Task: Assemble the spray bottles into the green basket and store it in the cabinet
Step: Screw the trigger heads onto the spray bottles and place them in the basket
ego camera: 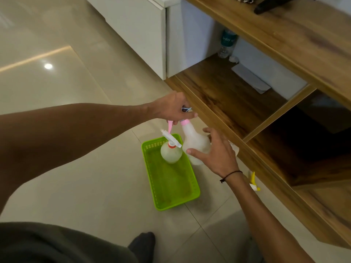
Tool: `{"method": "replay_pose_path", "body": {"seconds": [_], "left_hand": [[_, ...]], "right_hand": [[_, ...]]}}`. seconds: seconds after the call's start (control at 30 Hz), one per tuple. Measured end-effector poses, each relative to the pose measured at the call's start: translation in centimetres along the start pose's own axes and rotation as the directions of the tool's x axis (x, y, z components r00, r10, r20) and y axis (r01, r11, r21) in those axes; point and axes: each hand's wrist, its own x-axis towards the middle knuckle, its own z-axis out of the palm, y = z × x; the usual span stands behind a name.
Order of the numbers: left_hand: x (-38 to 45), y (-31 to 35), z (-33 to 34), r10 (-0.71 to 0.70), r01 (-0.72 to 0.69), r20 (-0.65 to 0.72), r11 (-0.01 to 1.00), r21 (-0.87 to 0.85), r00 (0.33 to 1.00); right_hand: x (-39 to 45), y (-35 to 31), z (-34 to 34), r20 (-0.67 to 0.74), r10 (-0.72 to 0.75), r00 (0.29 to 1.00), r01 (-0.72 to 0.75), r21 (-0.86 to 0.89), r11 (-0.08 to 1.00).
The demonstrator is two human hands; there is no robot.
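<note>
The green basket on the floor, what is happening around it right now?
A person is filling the green basket, which lies on the tiled floor beside an open wooden cabinet. One spray bottle with a white and orange head already stands in its far end. The left hand grips the pink spray head of a second bottle, held by the basket's far right edge, while the right hand steadies its body. A yellow sprayer piece lies on the floor near the cabinet.

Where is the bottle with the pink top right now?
The pink-topped bottle hangs mid-frame, gripped at its top by the left hand, just right of the green basket, with the right hand beside it.
</note>
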Motion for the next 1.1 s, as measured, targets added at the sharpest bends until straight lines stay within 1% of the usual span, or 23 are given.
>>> {"method": "replay_pose_path", "body": {"seconds": [0.03,0.1,0.17,0.27,0.4,0.47,0.57,0.7,0.83,0.93,1.1], "left_hand": [[-0.1,0.2,-0.3,0.006,-0.006,-0.007,1.0,-0.008,1.0],[-0.3,0.7,-1.1,0.021,-0.021,-0.004,0.998,-0.053,1.0],[-0.6,1.5,-1.9,0.034,-0.024,0.063,0.988,-0.153,0.997],[-1.8,2.6,-2.2,0.068,-0.007,0.202,0.956,-0.293,0.977],[-4.4,3.0,-1.2,0.082,0.064,0.36,0.924,-0.377,0.93],[-5.8,2.6,-0.7,0.077,0.105,0.426,0.916,-0.387,0.901],[-7.6,1.4,-0.1,0.065,0.141,0.489,0.917,-0.372,0.87],[-9.4,0.0,1.0,0.031,0.158,0.524,0.937,-0.312,0.851],[-10.3,-1.3,2.4,0.014,0.114,0.539,0.973,-0.203,0.842],[-10.6,-2.1,3.1,-0.009,0.06,0.561,0.996,-0.072,0.827],[-10.7,-2.6,3.6,-0.019,-0.022,0.585,0.998,0.063,0.811]], "right_hand": [[0.0,-0.6,0.0,0.01,0.0,1.0,0.001,-0.075,0.997],[-0.2,-1.7,0.0,0.003,-0.007,1.0,0.008,-0.171,0.985],[-0.5,-2.3,-0.1,0.003,0.018,1.0,-0.017,-0.226,0.974],[-2.1,-2.8,0.7,0.031,0.061,0.998,-0.053,-0.232,0.971],[-4.7,-2.7,3.2,0.018,0.075,0.997,-0.07,-0.2,0.977],[-5.7,-2.8,4.8,0.014,0.088,0.996,-0.085,-0.179,0.98],[-6.9,-3.1,7.4,0.025,0.115,0.993,-0.111,-0.131,0.985],[-7.1,-3.4,10.9,0.048,0.17,0.984,-0.167,-0.052,0.985],[-6.5,-3.7,14.2,0.057,0.195,0.979,-0.196,0.015,0.98],[-6.3,-3.9,16.0,0.042,0.23,0.972,-0.233,0.079,0.969],[-5.9,-3.9,17.7,0.034,0.272,0.962,-0.274,0.103,0.956]]}}
